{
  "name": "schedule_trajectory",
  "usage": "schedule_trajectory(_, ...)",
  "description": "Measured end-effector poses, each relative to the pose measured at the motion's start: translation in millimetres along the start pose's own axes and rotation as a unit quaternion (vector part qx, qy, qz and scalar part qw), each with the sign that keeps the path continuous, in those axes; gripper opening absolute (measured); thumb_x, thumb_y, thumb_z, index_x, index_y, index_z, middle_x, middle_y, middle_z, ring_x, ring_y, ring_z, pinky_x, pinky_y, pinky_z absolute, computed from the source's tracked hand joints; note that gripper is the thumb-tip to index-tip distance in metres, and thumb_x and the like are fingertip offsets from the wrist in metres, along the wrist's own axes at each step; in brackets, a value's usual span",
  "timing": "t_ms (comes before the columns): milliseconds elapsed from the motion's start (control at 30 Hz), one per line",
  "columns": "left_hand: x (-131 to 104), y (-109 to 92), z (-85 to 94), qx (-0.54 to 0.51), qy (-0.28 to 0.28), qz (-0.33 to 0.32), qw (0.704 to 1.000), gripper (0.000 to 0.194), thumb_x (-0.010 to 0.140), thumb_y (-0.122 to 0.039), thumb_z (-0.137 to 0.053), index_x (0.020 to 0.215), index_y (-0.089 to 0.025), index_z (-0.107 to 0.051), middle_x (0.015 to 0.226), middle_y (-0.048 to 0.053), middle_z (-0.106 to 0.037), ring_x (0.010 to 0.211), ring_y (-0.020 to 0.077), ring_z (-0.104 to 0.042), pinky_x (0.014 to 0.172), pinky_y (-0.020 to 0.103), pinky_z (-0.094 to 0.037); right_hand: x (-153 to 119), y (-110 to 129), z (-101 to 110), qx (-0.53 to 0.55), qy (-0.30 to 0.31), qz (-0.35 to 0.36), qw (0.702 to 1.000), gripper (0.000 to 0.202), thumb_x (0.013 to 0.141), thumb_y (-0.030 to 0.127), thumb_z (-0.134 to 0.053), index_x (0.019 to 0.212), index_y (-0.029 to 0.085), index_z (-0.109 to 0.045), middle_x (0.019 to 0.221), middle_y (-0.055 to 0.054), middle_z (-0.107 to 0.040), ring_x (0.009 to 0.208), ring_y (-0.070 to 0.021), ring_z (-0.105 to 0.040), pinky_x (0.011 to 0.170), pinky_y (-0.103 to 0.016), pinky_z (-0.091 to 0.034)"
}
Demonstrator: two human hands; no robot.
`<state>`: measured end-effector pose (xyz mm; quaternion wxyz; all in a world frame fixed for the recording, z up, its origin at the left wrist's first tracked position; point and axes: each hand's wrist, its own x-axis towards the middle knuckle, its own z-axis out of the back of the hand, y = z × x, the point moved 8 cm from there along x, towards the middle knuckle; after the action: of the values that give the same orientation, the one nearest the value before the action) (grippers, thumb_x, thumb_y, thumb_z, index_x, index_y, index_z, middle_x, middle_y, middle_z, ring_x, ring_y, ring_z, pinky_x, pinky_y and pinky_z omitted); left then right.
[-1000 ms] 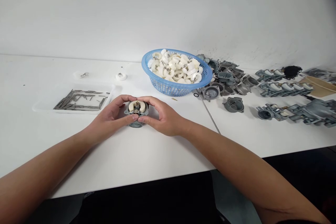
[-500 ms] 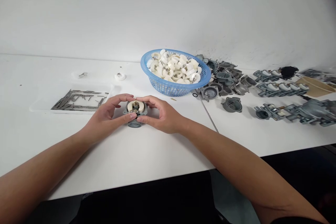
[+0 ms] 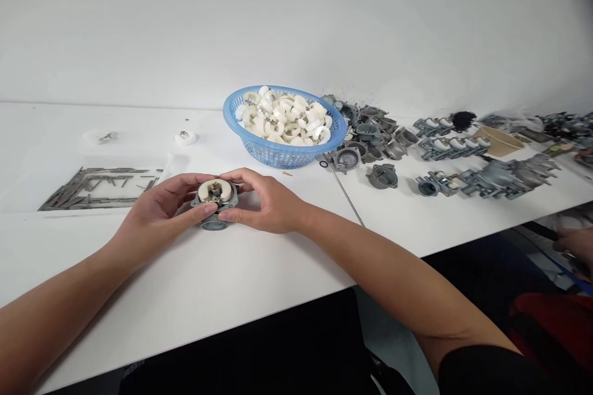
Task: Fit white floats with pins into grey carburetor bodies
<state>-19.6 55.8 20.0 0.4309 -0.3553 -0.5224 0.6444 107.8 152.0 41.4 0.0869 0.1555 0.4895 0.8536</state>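
A grey metal carburetor body (image 3: 214,222) rests on the white table with its open side up. Inside its rim sits a white C-shaped float (image 3: 225,189), with a brass part in the middle. My left hand (image 3: 162,205) grips the body from the left, thumb at the front and fingers curled round the back. From the right, my right hand (image 3: 266,200) closes on the same body, its thumb tip beside the left thumb. The thumbs cover part of the float's front edge.
A blue basket (image 3: 287,156) heaped with white floats stands behind. Left lies a tray (image 3: 18,202) of thin metal pins; two loose floats (image 3: 186,138) lie beyond it. Bowls (image 3: 383,177), carburetor bodies (image 3: 491,178) and a thin rod (image 3: 345,191) lie right. Another person's hand (image 3: 576,245) shows far right.
The view has turned to the right, so everything on the table appears shifted left, and another person's hand has come into view. Both my hands keep their hold on the carburetor body.
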Motion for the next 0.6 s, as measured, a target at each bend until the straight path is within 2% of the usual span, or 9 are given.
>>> schedule_trajectory(100, -3.9, -2.3, 0.5, 0.014, -0.020, 0.018, 1.000, 0.055, 0.073, -0.059, -0.081, 0.117, -0.030, -0.067, 0.121, 0.005, -0.073, 0.120, 0.0347, -0.066, 0.107, 0.051, -0.056, -0.9, 4.3, 6.4, -0.056, -0.013, 0.026, 0.998, 0.066, 0.086, 0.049, -0.076, 0.141, 0.022, -0.051, 0.151, -0.010, -0.054, 0.141, -0.0256, -0.049, 0.118, -0.044, -0.041)
schedule_trajectory(167, -5.3, -2.2, 0.5, 0.019, -0.023, 0.025, 0.999, 0.057, 0.073, -0.062, -0.080, 0.118, -0.029, -0.066, 0.121, 0.005, -0.073, 0.119, 0.0355, -0.067, 0.107, 0.053, -0.056, -2.8, 8.9, 12.7, -0.086, -0.031, 0.047, 0.995, 0.062, 0.088, 0.050, -0.073, 0.138, 0.020, -0.054, 0.150, -0.011, -0.055, 0.141, -0.0250, -0.050, 0.118, -0.043, -0.041)
schedule_trajectory(233, -4.8, -1.5, 0.5, 0.030, -0.018, 0.019, 0.999, 0.059, 0.072, -0.064, -0.080, 0.118, -0.029, -0.065, 0.122, 0.006, -0.073, 0.117, 0.0355, -0.067, 0.105, 0.054, -0.057, -6.3, 15.6, 22.6, -0.115, -0.062, 0.066, 0.989, 0.049, 0.091, 0.050, -0.069, 0.130, 0.021, -0.061, 0.139, -0.009, -0.064, 0.130, -0.0228, -0.060, 0.110, -0.040, -0.049)
schedule_trajectory(300, -3.1, -0.5, 0.7, 0.046, -0.008, 0.008, 0.999, 0.060, 0.071, -0.064, -0.080, 0.118, -0.029, -0.065, 0.125, 0.006, -0.072, 0.117, 0.0348, -0.068, 0.103, 0.052, -0.059, -13.4, 29.2, 42.1, -0.139, -0.141, 0.106, 0.974, 0.033, 0.095, 0.045, -0.066, 0.117, 0.020, -0.068, 0.121, -0.007, -0.073, 0.110, -0.0192, -0.069, 0.096, -0.035, -0.056)
schedule_trajectory(367, -1.6, 1.1, 1.4, 0.057, -0.002, 0.004, 0.998, 0.061, 0.071, -0.064, -0.080, 0.118, -0.029, -0.065, 0.125, 0.006, -0.072, 0.117, 0.0344, -0.068, 0.099, 0.049, -0.061, -27.8, 48.2, 70.1, -0.168, -0.265, 0.168, 0.934, 0.018, 0.096, 0.035, -0.064, 0.101, 0.019, -0.071, 0.101, -0.005, -0.077, 0.091, -0.0159, -0.071, 0.084, -0.031, -0.058)
schedule_trajectory(467, -0.6, 2.8, 2.0, 0.057, 0.004, 0.005, 0.998, 0.063, 0.072, -0.066, -0.079, 0.119, -0.027, -0.064, 0.122, 0.008, -0.072, 0.114, 0.0344, -0.069, 0.091, 0.046, -0.064, -55.3, 69.3, 106.5, -0.238, -0.440, 0.224, 0.836, 0.012, 0.095, 0.026, -0.062, 0.086, 0.020, -0.068, 0.084, -0.002, -0.073, 0.080, -0.0160, -0.066, 0.078, -0.033, -0.054)
schedule_trajectory(500, -0.5, 2.7, 1.9, 0.056, 0.005, 0.003, 0.998, 0.063, 0.071, -0.066, -0.079, 0.119, -0.027, -0.064, 0.120, 0.008, -0.073, 0.112, 0.0343, -0.070, 0.088, 0.045, -0.064, -61.9, 72.1, 114.3, -0.257, -0.476, 0.225, 0.810, 0.013, 0.094, 0.026, -0.062, 0.084, 0.021, -0.067, 0.081, -0.002, -0.072, 0.078, -0.0165, -0.063, 0.077, -0.034, -0.053)
schedule_trajectory(533, -0.3, 2.6, 1.2, 0.054, 0.010, 0.000, 0.999, 0.063, 0.071, -0.066, -0.079, 0.119, -0.027, -0.063, 0.119, 0.008, -0.073, 0.110, 0.0340, -0.070, 0.087, 0.044, -0.064, -65.8, 72.7, 119.5, -0.268, -0.497, 0.218, 0.796, 0.014, 0.094, 0.026, -0.061, 0.083, 0.021, -0.066, 0.079, -0.002, -0.070, 0.075, -0.0169, -0.060, 0.075, -0.035, -0.051)
schedule_trajectory(600, 0.2, 2.5, -0.4, 0.049, 0.017, -0.006, 0.999, 0.064, 0.072, -0.065, -0.078, 0.119, -0.025, -0.062, 0.120, 0.010, -0.072, 0.108, 0.0338, -0.070, 0.087, 0.046, -0.064, -65.8, 70.3, 121.0, -0.277, -0.493, 0.191, 0.803, 0.015, 0.095, 0.028, -0.059, 0.082, 0.022, -0.064, 0.077, -0.002, -0.067, 0.073, -0.0177, -0.057, 0.073, -0.036, -0.049)
